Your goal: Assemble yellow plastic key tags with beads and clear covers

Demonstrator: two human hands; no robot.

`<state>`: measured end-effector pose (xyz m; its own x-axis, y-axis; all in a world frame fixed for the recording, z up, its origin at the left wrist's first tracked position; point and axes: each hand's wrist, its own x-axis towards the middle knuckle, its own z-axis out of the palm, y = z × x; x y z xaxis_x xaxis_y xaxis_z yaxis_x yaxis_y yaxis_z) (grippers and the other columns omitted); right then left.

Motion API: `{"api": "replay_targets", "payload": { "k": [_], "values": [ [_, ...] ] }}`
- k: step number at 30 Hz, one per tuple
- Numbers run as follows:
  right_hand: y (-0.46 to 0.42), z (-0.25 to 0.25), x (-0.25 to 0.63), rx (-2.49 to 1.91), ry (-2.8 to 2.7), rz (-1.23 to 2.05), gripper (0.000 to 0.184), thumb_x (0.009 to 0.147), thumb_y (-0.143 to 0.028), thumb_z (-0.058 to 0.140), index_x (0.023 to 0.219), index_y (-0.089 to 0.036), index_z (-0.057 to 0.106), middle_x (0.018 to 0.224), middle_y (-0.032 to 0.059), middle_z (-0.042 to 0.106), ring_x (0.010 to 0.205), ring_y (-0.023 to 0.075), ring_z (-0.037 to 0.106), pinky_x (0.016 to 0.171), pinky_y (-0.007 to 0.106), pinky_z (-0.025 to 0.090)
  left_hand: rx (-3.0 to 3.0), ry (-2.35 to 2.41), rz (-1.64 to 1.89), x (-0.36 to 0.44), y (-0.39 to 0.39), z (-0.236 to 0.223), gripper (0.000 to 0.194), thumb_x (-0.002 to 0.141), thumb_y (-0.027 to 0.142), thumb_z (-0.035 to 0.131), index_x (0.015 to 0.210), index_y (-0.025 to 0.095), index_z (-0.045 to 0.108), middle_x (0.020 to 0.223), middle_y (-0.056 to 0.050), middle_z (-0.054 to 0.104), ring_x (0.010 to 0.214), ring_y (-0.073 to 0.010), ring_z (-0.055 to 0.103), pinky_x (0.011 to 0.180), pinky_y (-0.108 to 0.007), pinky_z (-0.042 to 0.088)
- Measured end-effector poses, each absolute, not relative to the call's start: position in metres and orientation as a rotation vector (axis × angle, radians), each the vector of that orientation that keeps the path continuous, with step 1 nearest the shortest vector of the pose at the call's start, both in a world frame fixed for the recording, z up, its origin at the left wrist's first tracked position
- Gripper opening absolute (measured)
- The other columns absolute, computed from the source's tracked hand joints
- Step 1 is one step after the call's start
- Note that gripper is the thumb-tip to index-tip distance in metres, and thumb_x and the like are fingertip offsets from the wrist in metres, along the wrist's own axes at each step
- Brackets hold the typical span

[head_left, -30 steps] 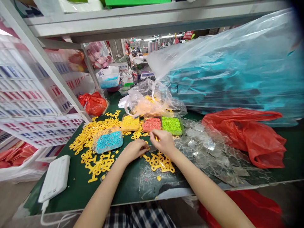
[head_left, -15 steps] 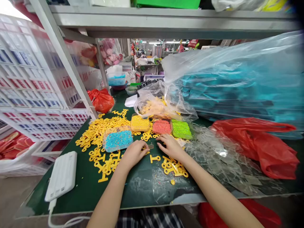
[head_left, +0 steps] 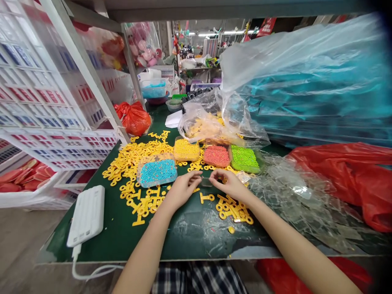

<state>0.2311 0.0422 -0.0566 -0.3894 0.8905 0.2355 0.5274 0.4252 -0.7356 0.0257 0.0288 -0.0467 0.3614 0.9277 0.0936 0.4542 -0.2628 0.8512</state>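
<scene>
the left hand [head_left: 183,190] and right hand [head_left: 229,185] meet above the green surface [head_left: 190,241], fingertips pinched in toward a small clear plastic piece [head_left: 206,182] (too small to tell which grip, if either, is clenched on it). just below, a yellow key-shaped plastic piece [head_left: 207,198] lies sideways, ring end pointing right. a blue bead tray [head_left: 157,172], yellow bead tray [head_left: 186,150], coral bead tray [head_left: 216,156] and green bead tray [head_left: 245,159] sit within easy reach.

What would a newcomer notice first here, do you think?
A row of bead trays, blue, yellow, coral and green, stands out at the middle of the green workbench, with yellow plastic pieces strewn around them. To the right, a large teal bundle in clear plastic towers above a red plastic bag.
</scene>
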Motion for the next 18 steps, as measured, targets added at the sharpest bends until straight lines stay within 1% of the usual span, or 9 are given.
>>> {"api": "replay_targets", "payload": {
  "k": [2,4,7,8,10,12,14,16,18],
  "values": [
    [0.045,-0.053,0.238,-1.249,-2.112,0.54,0.015,0.086,-0.03,0.051,0.076,-0.02,0.056,0.076,0.0033,0.063,0.075,0.0193,0.057,0.072,0.033,0.044,2.005,1.29,0.73,0.023,0.028,-0.047,0.029,0.091,0.026,0.055,0.119,0.02,0.06,0.111,-0.008,0.069,0.104,-0.0227,0.064,0.093,-0.038,0.05],
    [0.046,-0.047,0.245,-1.311,-2.177,0.308,0.01,0.085,-0.029,0.054,0.081,-0.02,0.058,0.082,0.0058,0.064,0.084,0.0234,0.056,0.078,0.037,0.044,2.153,1.327,0.603,0.018,0.028,-0.047,0.032,0.088,0.03,0.061,0.118,0.02,0.06,0.118,-0.009,0.066,0.111,-0.0254,0.059,0.099,-0.042,0.046],
    [0.041,-0.034,0.253,-1.362,-2.217,0.118,0.016,0.083,-0.031,0.061,0.094,-0.02,0.061,0.099,0.0104,0.062,0.098,0.0289,0.053,0.085,0.043,0.043,2.254,1.278,0.415,0.013,0.027,-0.049,0.034,0.085,0.037,0.065,0.115,0.02,0.062,0.129,-0.01,0.058,0.122,-0.0271,0.051,0.105,-0.043,0.04],
    [0.039,-0.029,0.255,-1.346,-2.24,0.149,0.018,0.083,-0.031,0.061,0.097,-0.02,0.06,0.102,0.0104,0.061,0.1,0.0288,0.052,0.086,0.043,0.043,2.26,1.263,0.385,0.011,0.027,-0.049,0.033,0.086,0.036,0.064,0.115,0.02,0.062,0.13,-0.01,0.056,0.123,-0.0267,0.049,0.106,-0.043,0.039],
    [0.033,-0.021,0.259,-1.285,-2.349,0.375,0.015,0.084,-0.031,0.061,0.096,-0.021,0.061,0.1,0.0077,0.063,0.096,0.025,0.055,0.084,0.039,0.045,2.253,1.236,0.366,0.009,0.028,-0.05,0.03,0.087,0.032,0.062,0.115,0.021,0.062,0.128,-0.009,0.056,0.122,-0.0251,0.05,0.106,-0.041,0.039],
    [0.027,-0.015,0.263,-1.231,-2.517,0.682,0.014,0.082,-0.032,0.064,0.092,-0.021,0.062,0.09,0.0038,0.065,0.084,0.0201,0.059,0.074,0.031,0.046,2.234,1.204,0.367,0.008,0.029,-0.05,0.027,0.086,0.03,0.062,0.112,0.022,0.063,0.123,-0.007,0.058,0.117,-0.0239,0.052,0.104,-0.04,0.041],
    [0.023,-0.013,0.267,-1.231,-2.641,0.847,0.017,0.077,-0.031,0.071,0.089,-0.021,0.064,0.085,0.0019,0.065,0.076,0.0177,0.059,0.067,0.027,0.044,2.21,1.201,0.368,0.008,0.031,-0.05,0.025,0.085,0.03,0.063,0.109,0.022,0.063,0.117,-0.006,0.059,0.114,-0.0238,0.053,0.101,-0.04,0.042],
    [0.02,-0.013,0.27,-1.278,-2.688,0.82,0.021,0.071,-0.027,0.075,0.088,-0.021,0.064,0.084,0.0019,0.066,0.076,0.018,0.059,0.065,0.026,0.042,2.19,1.231,0.37,0.008,0.032,-0.049,0.026,0.082,0.032,0.066,0.106,0.022,0.064,0.113,-0.006,0.059,0.11,-0.0245,0.054,0.098,-0.04,0.043],
    [0.02,-0.015,0.274,-1.363,-2.672,0.713,0.021,0.068,-0.022,0.075,0.086,-0.021,0.064,0.085,0.0028,0.066,0.077,0.019,0.059,0.064,0.027,0.041,2.187,1.271,0.373,0.008,0.034,-0.049,0.027,0.08,0.033,0.069,0.104,0.022,0.065,0.11,-0.006,0.06,0.107,-0.0251,0.055,0.095,-0.04,0.044]
  ]
}}
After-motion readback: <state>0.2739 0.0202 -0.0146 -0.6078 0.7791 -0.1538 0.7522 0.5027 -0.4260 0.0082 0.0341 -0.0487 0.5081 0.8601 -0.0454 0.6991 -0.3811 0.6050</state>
